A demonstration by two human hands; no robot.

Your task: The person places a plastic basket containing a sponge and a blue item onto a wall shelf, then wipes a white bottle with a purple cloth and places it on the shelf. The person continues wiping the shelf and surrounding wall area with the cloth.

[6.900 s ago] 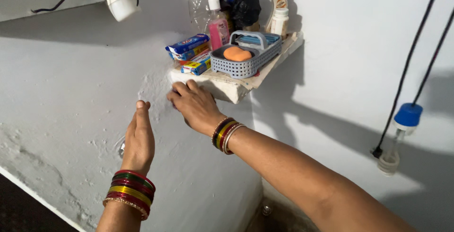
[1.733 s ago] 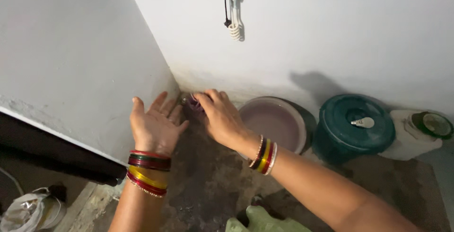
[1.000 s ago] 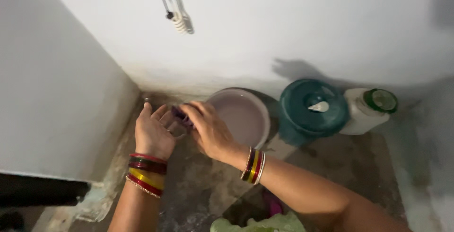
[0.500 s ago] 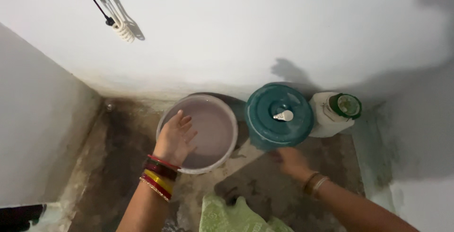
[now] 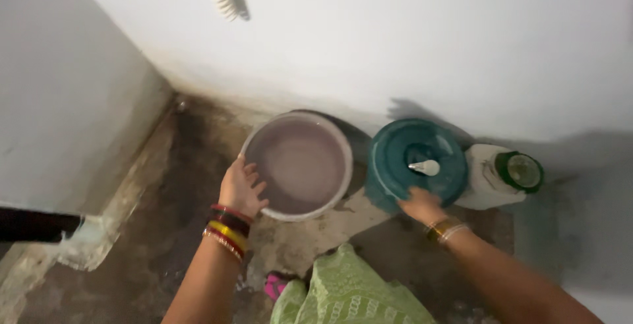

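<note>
Left hand [image 5: 241, 188], fingers curled, grips the rim of a water-filled bucket [image 5: 298, 164]; right hand [image 5: 420, 204], fingers spread open, rests against a lidded green container [image 5: 414, 163] beside it.

One bucket [image 5: 298, 163], one lidded bin [image 5: 415, 165], one jug [image 5: 502, 177]

I see a plastic bucket [image 5: 298, 165] w/ a smooth pale rim; at its 3 o'clock a teal lid [image 5: 414, 165], glossy plastic. White jug [image 5: 491, 182] looks matt plastic. Floor [image 5: 165, 231] is rough, stained concrete; wall [image 5: 409, 33] matt paint. Bangles [image 5: 227, 226] are shiny, cloth [image 5: 349, 294] is green w/ a print.
</note>
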